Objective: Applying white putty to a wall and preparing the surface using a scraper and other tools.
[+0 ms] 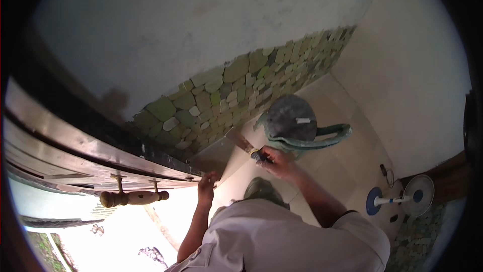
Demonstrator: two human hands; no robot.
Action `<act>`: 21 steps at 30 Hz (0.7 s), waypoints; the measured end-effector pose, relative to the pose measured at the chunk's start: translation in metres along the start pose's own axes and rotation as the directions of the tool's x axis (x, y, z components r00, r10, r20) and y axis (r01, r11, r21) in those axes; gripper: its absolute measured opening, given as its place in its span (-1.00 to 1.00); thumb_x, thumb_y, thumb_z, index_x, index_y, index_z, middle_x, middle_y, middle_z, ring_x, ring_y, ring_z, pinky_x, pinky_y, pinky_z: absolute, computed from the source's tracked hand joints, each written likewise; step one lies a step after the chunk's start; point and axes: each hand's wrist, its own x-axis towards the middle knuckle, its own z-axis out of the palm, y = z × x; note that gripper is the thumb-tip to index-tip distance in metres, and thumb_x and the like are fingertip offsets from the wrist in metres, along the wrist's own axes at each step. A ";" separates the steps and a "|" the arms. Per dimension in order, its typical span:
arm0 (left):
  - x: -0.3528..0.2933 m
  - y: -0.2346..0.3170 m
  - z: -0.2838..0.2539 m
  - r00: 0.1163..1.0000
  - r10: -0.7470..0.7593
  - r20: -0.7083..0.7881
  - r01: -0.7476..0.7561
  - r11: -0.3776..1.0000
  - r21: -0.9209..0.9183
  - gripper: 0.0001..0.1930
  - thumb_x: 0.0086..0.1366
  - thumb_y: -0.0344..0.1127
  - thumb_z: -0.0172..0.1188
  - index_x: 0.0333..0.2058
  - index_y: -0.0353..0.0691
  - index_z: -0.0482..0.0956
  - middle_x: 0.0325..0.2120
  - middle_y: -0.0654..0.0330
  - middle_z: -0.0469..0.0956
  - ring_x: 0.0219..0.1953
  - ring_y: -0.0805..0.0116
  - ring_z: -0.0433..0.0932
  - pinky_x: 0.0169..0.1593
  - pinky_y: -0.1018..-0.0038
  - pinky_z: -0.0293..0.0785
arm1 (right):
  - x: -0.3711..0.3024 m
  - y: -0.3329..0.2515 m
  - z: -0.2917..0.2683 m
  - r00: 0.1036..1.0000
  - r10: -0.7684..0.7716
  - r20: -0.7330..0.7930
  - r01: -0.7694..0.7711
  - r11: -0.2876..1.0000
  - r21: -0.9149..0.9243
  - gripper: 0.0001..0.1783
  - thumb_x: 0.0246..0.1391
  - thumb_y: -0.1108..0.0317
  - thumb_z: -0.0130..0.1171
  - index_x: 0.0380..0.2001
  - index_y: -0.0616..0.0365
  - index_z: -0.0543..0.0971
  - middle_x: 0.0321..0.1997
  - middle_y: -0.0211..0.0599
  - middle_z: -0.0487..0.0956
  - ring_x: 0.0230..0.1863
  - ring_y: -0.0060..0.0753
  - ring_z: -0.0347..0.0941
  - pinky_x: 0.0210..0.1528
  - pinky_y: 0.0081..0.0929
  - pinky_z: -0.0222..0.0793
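Note:
My right hand [277, 163] is closed round the dark handle of a putty knife [242, 144]. Its flat blade points up and left toward the stone-clad wall, apart from it. At the free edge of the dark wooden door [166, 169], my left hand [206, 183] has its fingers curled against the wood. How firmly they grip is hard to see. Just beyond my right hand stands a round dark-topped stool or bucket [289, 116], with a small white piece [303, 120] on top. A green band or cloth [327, 139] loops round its side.
Irregular green stones [221, 96] cover the lower wall under pale plaster [201, 25]. A turned wooden door handle [133, 198] sticks out at the left. On the tiled floor [342, 171], a white and blue fan [402, 196] stands at the right. Bright daylight enters from the lower left.

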 end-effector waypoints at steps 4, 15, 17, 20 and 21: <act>0.029 0.008 0.012 0.968 0.240 -0.068 -0.245 0.967 -0.074 -0.69 0.35 -0.19 0.06 -0.02 -0.22 0.46 -0.18 0.21 0.55 -0.11 0.39 0.51 -0.05 0.44 0.40 | 0.020 0.000 -0.022 0.996 0.003 0.086 -0.008 0.998 0.068 -0.79 0.10 0.32 0.16 -0.26 0.19 0.44 -0.50 -0.47 0.42 -0.49 -0.70 0.28 -0.46 -0.62 0.25; 0.113 0.052 0.154 0.999 0.053 -0.011 -0.054 0.996 -0.067 -0.66 0.36 -0.22 0.04 0.03 -0.27 0.42 -0.16 0.21 0.53 -0.15 0.42 0.50 -0.08 0.49 0.41 | 0.068 0.072 -0.170 0.984 0.039 -0.176 -0.025 0.996 0.082 -0.75 0.09 0.27 0.18 -0.30 0.24 0.44 -0.55 -0.46 0.34 -0.49 -0.68 0.20 -0.45 -0.57 0.17; 0.125 0.072 0.194 0.968 0.054 0.246 -0.056 0.998 0.002 -0.51 0.35 -0.04 0.04 0.09 -0.29 0.37 -0.08 0.17 0.50 -0.06 0.35 0.47 -0.01 0.42 0.41 | 0.078 0.065 -0.188 0.985 0.144 -0.093 -0.144 0.990 0.001 -0.73 0.10 0.25 0.17 -0.29 0.25 0.44 -0.52 -0.38 0.40 -0.47 -0.63 0.26 -0.40 -0.54 0.24; 0.142 0.092 0.241 0.861 0.046 0.507 -0.025 0.999 -0.048 -0.50 0.38 0.01 -0.05 0.07 -0.30 0.33 -0.07 0.14 0.46 -0.01 0.34 0.45 0.06 0.35 0.40 | 0.100 0.095 -0.176 0.989 -0.006 0.147 -0.002 0.998 0.059 -0.67 0.09 0.24 0.17 -0.17 0.25 0.45 -0.48 -0.25 0.49 -0.46 -0.47 0.38 -0.35 -0.44 0.33; 0.150 0.090 0.248 0.821 0.007 0.571 0.009 1.000 -0.025 -0.50 0.39 0.02 -0.05 0.06 -0.32 0.33 -0.08 0.14 0.45 -0.01 0.34 0.45 0.06 0.35 0.40 | 0.109 0.114 -0.166 0.979 -0.068 0.194 0.048 0.993 0.105 -0.64 0.09 0.24 0.17 -0.12 0.24 0.45 -0.45 -0.20 0.53 -0.45 -0.41 0.41 -0.34 -0.40 0.35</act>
